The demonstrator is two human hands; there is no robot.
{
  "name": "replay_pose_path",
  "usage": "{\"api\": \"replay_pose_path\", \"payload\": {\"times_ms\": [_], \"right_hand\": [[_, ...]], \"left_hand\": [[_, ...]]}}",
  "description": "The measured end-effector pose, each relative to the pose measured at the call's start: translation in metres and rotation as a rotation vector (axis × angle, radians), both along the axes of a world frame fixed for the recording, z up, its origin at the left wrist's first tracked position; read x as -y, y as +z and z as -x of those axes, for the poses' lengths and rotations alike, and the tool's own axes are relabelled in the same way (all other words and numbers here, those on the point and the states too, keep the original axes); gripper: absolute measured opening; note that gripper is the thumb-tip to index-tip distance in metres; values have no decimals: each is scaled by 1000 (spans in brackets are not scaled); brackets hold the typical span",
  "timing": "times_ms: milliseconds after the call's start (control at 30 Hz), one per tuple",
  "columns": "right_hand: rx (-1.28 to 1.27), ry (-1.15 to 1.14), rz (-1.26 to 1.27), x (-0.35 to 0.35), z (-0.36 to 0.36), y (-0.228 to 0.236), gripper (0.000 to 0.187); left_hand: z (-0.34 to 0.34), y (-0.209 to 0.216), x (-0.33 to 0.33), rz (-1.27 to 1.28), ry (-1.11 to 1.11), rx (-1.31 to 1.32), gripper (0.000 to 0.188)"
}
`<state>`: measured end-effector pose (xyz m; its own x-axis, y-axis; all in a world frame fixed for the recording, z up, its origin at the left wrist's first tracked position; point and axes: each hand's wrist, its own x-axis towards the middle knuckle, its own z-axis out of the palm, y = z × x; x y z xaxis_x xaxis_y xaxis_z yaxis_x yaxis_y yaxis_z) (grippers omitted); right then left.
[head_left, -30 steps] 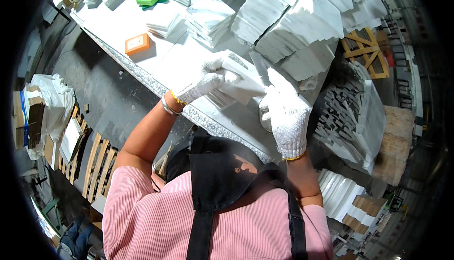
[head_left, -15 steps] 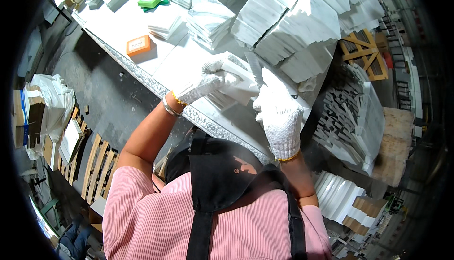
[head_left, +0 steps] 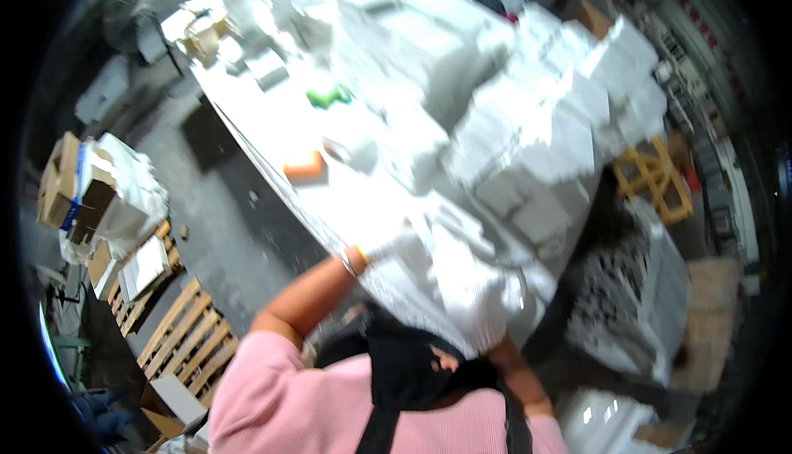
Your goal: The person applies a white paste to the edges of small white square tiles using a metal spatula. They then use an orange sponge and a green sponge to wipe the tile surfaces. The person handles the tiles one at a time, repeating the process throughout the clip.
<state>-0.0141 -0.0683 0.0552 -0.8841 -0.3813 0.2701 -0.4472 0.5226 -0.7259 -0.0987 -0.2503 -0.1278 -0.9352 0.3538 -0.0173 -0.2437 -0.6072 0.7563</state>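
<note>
Working at the table's near edge (head_left: 272,175), both gloved hands, left (head_left: 404,249) and right (head_left: 478,309), meet on white sheets (head_left: 450,243), handy to the piled stacks (head_left: 528,132). Blur hides each grip; cannot tell how far closed.

**Cloth, paper and wood**

My left hand (head_left: 402,248) and right hand (head_left: 478,309) wear white matt cloth gloves. The white stacks (head_left: 528,136) look like matt paper. The table (head_left: 272,136) is smooth and pale. The pallet (head_left: 186,342) is bare rough wood. My pink top (head_left: 289,400) is soft cloth.
</note>
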Motion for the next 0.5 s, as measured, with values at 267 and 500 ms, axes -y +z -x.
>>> {"api": "replay_pose_path", "payload": {"times_ms": [267,500], "right_hand": [[437,-162,510,-26,-21,14,45],[349,-460,595,-106,-33,-43,15]], "left_hand": [[-14,104,13,346,-15,-346,36],[-23,139,33,476,128,-508,34]]}}
